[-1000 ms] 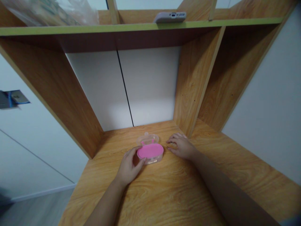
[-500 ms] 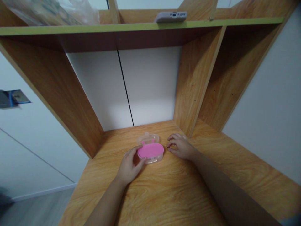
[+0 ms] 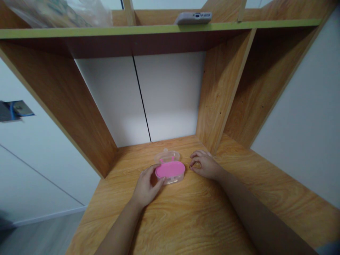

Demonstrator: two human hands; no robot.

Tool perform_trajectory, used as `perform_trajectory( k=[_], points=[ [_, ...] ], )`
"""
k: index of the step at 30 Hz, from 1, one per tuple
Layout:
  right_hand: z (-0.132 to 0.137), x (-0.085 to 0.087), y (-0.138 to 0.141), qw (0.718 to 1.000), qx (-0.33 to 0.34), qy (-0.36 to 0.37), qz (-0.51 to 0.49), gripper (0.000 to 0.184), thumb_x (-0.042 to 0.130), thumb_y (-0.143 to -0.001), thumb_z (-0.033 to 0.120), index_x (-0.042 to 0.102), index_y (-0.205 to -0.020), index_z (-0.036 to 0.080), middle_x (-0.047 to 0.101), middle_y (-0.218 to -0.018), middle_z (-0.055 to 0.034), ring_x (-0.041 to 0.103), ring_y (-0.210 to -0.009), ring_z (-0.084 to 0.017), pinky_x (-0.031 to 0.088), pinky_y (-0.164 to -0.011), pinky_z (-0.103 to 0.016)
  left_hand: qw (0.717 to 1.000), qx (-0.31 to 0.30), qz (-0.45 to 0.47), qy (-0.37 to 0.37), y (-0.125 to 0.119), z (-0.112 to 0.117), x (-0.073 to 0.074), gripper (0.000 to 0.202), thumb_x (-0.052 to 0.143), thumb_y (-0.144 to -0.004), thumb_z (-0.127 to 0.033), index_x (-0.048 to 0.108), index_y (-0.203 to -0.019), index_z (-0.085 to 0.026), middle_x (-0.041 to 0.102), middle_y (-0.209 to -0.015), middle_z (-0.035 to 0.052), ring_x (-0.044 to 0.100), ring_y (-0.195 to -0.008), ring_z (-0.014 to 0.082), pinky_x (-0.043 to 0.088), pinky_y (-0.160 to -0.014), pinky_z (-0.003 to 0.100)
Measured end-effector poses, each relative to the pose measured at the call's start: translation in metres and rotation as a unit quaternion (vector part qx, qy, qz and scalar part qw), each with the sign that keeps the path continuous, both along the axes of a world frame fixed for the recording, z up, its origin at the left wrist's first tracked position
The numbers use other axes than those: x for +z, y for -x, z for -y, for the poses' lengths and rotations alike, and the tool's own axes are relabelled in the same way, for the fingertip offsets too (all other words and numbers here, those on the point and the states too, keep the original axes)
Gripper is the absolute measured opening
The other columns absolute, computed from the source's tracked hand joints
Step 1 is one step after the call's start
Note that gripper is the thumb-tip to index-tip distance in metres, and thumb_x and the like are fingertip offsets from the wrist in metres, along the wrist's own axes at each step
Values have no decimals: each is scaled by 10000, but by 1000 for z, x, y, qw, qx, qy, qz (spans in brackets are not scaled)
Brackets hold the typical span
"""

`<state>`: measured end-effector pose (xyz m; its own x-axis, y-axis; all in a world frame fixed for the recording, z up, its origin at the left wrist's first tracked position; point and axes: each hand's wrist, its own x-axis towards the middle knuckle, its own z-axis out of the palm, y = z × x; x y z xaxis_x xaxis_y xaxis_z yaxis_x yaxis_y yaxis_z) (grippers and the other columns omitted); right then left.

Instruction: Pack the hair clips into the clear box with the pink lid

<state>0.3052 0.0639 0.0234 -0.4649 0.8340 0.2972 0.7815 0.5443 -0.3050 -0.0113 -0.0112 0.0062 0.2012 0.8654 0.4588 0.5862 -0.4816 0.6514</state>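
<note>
Only the right hand (image 3: 205, 165) has eased slightly away from the box. Its fingers curl loosely and hold nothing, just beside the clear plastic box (image 3: 170, 180) with its pink oval lid (image 3: 170, 170). The left hand (image 3: 145, 185) curves around the box's near left side, fingers pressed against it, in a narrow hold. The box sits on the wooden shelf board (image 3: 191, 219), with a clear knobbed piece (image 3: 166, 156) just behind the lid — a grey phone (image 3: 193, 17) lies on the ledge above.
</note>
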Motion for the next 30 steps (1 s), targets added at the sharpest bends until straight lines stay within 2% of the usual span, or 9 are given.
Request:
perform_trajectory(
  k=[6, 17, 24, 30],
  points=[
    [-2, -3, -1, 1000, 2, 13, 1, 140, 700, -809, 382, 777, -872, 284, 655, -1157, -92, 547, -1165, -296, 349, -1025, -513, 1000, -2, -2, 0, 0, -1, -2, 424, 648, -900, -399, 565, -1277, -226, 674, -1222, 121, 647, -1108, 280, 498, -995, 450],
    [-2, -10, 5, 999, -24, 34, 3, 138, 677, -797, 354, 762, -852, 259, 617, -1301, -98, 381, -1380, -346, 285, -1091, -553, 1000, 1, -8, 7, 1, -1, -3, 426, 641, -911, -398, 547, -1291, -230, 661, -1239, 123, 633, -1126, 278, 487, -1016, 467],
    [0, -4, 5, 1000, -2, 12, -19, 66, 728, -730, 325, 747, -754, 267, 674, -1217, -71, 429, -1348, -349, 290, -1080, -567, 1000, 4, -2, 7, 0, 0, -2, 441, 643, -903, -405, 558, -1294, -222, 667, -1229, 128, 645, -1111, 285, 499, -1000, 466],
    [1, -5, 6, 1000, 2, 11, -20, 63, 724, -734, 312, 752, -762, 262, 688, -1185, -76, 458, -1321, -342, 303, -1070, -558, 1000, 4, -3, 7, -1, 0, -1, 435, 646, -898, -400, 563, -1286, -221, 674, -1219, 123, 648, -1101, 281, 495, -999, 457]
  ],
)
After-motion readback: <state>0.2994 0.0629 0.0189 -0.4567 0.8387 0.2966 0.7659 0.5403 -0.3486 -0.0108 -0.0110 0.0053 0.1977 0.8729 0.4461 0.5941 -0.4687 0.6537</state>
